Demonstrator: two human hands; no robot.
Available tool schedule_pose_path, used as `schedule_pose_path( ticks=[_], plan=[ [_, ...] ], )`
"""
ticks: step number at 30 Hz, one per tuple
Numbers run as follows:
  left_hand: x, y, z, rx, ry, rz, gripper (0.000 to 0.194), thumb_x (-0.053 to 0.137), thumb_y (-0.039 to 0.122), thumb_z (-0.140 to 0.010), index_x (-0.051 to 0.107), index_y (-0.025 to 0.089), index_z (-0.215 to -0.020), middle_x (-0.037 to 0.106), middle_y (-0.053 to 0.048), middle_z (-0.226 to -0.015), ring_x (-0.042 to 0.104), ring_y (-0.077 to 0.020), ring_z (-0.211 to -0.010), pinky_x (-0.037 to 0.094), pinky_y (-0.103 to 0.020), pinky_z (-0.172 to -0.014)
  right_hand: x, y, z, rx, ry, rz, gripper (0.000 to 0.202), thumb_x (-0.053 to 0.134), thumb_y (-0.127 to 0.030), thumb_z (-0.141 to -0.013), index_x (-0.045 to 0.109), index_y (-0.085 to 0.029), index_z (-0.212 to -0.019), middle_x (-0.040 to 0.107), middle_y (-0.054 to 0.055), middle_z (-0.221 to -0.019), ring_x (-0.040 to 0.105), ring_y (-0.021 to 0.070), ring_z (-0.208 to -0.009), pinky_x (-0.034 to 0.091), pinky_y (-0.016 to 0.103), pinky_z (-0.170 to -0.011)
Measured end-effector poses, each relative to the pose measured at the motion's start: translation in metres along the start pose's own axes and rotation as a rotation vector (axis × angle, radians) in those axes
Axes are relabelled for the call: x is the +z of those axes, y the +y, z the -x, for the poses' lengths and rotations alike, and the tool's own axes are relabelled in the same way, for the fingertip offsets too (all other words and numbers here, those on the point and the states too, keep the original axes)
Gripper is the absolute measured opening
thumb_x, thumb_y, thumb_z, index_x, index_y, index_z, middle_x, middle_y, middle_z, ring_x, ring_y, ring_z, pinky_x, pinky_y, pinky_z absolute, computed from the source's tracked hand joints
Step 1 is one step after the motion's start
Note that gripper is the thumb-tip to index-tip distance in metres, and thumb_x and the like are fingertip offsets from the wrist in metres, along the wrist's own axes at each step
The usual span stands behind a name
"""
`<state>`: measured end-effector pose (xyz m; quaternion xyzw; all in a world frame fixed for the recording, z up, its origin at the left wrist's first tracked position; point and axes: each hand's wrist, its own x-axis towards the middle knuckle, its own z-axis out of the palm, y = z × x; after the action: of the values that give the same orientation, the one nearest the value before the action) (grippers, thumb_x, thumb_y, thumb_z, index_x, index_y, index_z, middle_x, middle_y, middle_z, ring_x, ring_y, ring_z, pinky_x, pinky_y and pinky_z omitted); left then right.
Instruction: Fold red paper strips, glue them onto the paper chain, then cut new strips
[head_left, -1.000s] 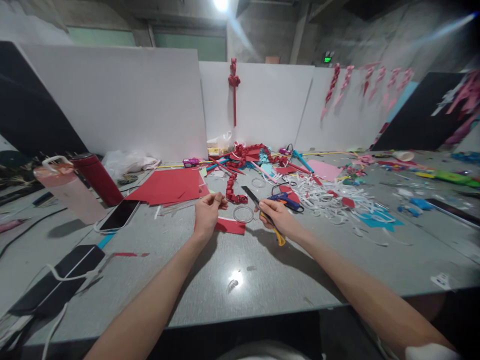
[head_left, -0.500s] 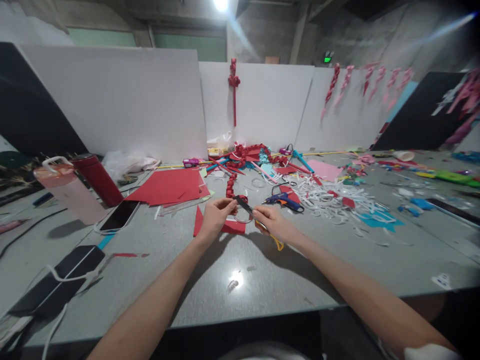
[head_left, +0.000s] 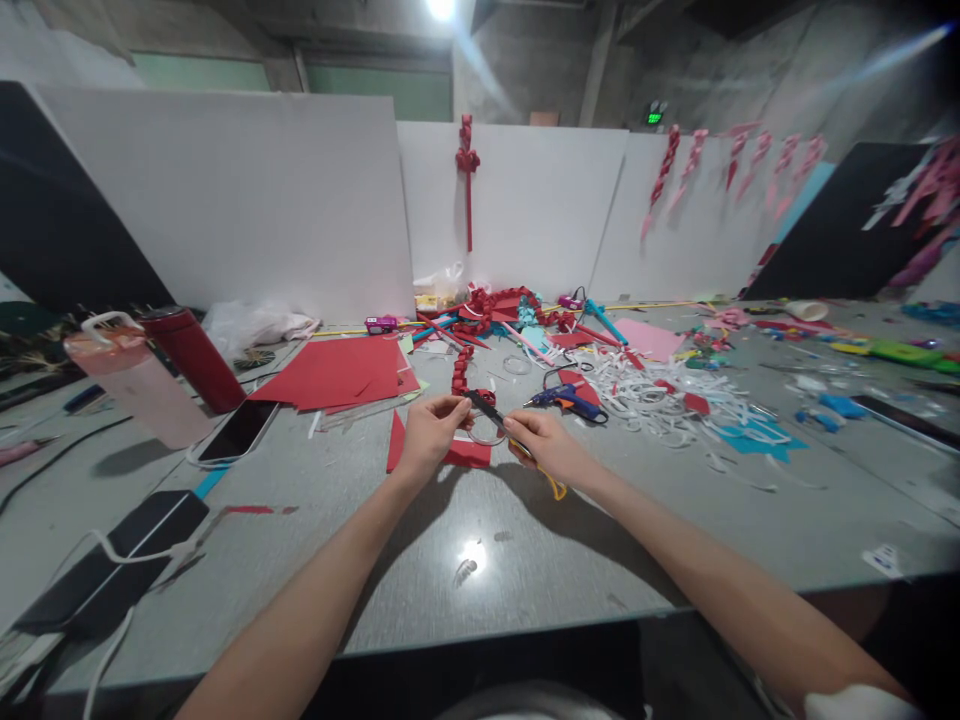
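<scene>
My right hand (head_left: pixel 546 440) is closed around a utility knife (head_left: pixel 487 407) with a long black blade and a yellow loop at its rear end. The blade slants up and left towards my left hand (head_left: pixel 433 432). My left fingers are pinched together at the blade's tip; whatever is between them is too small to make out. Just beyond the fingertips lies a red folded-paper chain (head_left: pixel 461 370). Below the hands, cut red paper (head_left: pixel 466 456) rests on the table beside a clear tape ring (head_left: pixel 486 432), partly covered by the knife.
A blue glue gun (head_left: pixel 571 400) lies right of my hands, before a heap of white paper strips (head_left: pixel 660 400). Red sheets (head_left: pixel 337 372) are stacked to the left, near a phone (head_left: pixel 238 432), a pink bottle (head_left: pixel 142 385), a red flask (head_left: pixel 196 360) and a black box with cables (head_left: pixel 120 560).
Both hands keep almost the same place and grip. The knife has shifted very slightly to the left.
</scene>
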<state>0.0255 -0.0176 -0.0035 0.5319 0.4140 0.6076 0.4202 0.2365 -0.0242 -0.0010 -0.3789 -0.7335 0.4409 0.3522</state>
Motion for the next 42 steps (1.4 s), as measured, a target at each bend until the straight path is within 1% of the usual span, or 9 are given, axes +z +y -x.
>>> schedule_pose_path(
  ticks=[4, 10, 13, 19, 22, 24, 30, 35, 42],
  plan=[
    [0.000, 0.001, 0.001, 0.072, 0.044, -0.098, 0.031, 0.080, 0.046, -0.080, 0.078, 0.015, -0.079, 0.073, -0.006, -0.068, 0.067, -0.0177, -0.061, 0.055, -0.029, -0.064, 0.003, 0.006, -0.003, 0.008, 0.015, -0.052, 0.044, 0.051, -0.060, -0.100, 0.058, -0.020, -0.082, 0.049, -0.006, -0.055, 0.042, 0.0104, -0.046, 0.031, 0.024, -0.046],
    [-0.006, -0.004, -0.004, 0.059, 0.092, -0.123, 0.032, 0.079, 0.047, -0.080, 0.077, 0.015, -0.081, 0.073, -0.006, -0.070, 0.068, -0.0181, -0.062, 0.055, -0.029, -0.064, -0.010, 0.009, -0.007, 0.029, 0.188, -0.178, 0.042, 0.055, -0.063, -0.097, 0.056, -0.021, -0.090, 0.045, -0.008, -0.057, 0.037, 0.0094, -0.044, 0.029, 0.023, -0.043],
    [-0.007, -0.009, -0.006, 0.030, 0.034, -0.061, 0.038, 0.078, 0.053, -0.081, 0.073, 0.015, -0.083, 0.071, -0.005, -0.068, 0.068, -0.0182, -0.061, 0.057, -0.031, -0.065, -0.012, 0.007, -0.005, -0.012, 0.149, -0.103, 0.042, 0.052, -0.061, -0.099, 0.054, -0.022, -0.086, 0.044, -0.008, -0.056, 0.039, 0.0097, -0.045, 0.028, 0.024, -0.044],
    [-0.001, -0.013, -0.003, -0.019, -0.103, 0.015, 0.043, 0.068, 0.060, -0.088, 0.064, 0.018, -0.080, 0.062, 0.000, -0.061, 0.066, -0.0164, -0.056, 0.055, -0.027, -0.057, -0.001, 0.002, 0.001, -0.080, 0.089, 0.090, 0.042, 0.044, -0.056, -0.105, 0.050, -0.023, -0.080, 0.046, -0.007, -0.053, 0.042, 0.0116, -0.047, 0.032, 0.025, -0.050],
    [0.001, -0.012, -0.002, -0.051, -0.080, 0.013, 0.049, 0.064, 0.063, -0.090, 0.064, 0.017, -0.073, 0.062, -0.002, -0.060, 0.063, -0.0147, -0.053, 0.052, -0.025, -0.054, 0.003, 0.000, 0.003, -0.083, 0.077, 0.149, 0.042, 0.042, -0.054, -0.106, 0.050, -0.023, -0.079, 0.049, -0.006, -0.056, 0.045, 0.0122, -0.050, 0.033, 0.026, -0.054],
    [0.001, -0.011, -0.002, -0.072, -0.058, 0.033, 0.050, 0.065, 0.066, -0.089, 0.068, 0.017, -0.076, 0.065, -0.003, -0.064, 0.064, -0.0151, -0.055, 0.053, -0.026, -0.056, 0.004, -0.001, 0.003, -0.084, 0.066, 0.172, 0.042, 0.041, -0.054, -0.107, 0.051, -0.023, -0.080, 0.050, -0.006, -0.057, 0.046, 0.0127, -0.051, 0.034, 0.026, -0.055],
    [0.001, -0.010, -0.001, -0.022, -0.081, -0.063, 0.042, 0.082, 0.058, -0.077, 0.072, 0.017, -0.076, 0.070, -0.005, -0.069, 0.067, -0.0171, -0.060, 0.056, -0.028, -0.061, 0.005, 0.000, 0.003, -0.089, 0.050, 0.228, 0.041, 0.040, -0.052, -0.108, 0.056, -0.022, -0.085, 0.054, -0.004, -0.061, 0.049, 0.0138, -0.055, 0.035, 0.027, -0.058],
    [0.002, -0.007, 0.001, -0.097, -0.105, 0.040, 0.043, 0.086, 0.055, -0.073, 0.074, 0.015, -0.076, 0.072, -0.007, -0.073, 0.069, -0.0184, -0.062, 0.060, -0.033, -0.067, 0.003, 0.000, 0.002, -0.089, 0.052, 0.249, 0.041, 0.041, -0.050, -0.107, 0.055, -0.022, -0.081, 0.054, -0.004, -0.061, 0.049, 0.0144, -0.057, 0.035, 0.028, -0.059],
    [0.003, -0.008, 0.000, -0.113, -0.128, 0.111, 0.045, 0.086, 0.057, -0.073, 0.073, 0.014, -0.078, 0.073, -0.007, -0.075, 0.070, -0.0177, -0.063, 0.062, -0.035, -0.070, 0.002, 0.000, 0.001, -0.082, 0.053, 0.220, 0.044, 0.041, -0.054, -0.106, 0.051, -0.023, -0.076, 0.052, -0.004, -0.058, 0.048, 0.0141, -0.055, 0.033, 0.028, -0.058]
  ],
)
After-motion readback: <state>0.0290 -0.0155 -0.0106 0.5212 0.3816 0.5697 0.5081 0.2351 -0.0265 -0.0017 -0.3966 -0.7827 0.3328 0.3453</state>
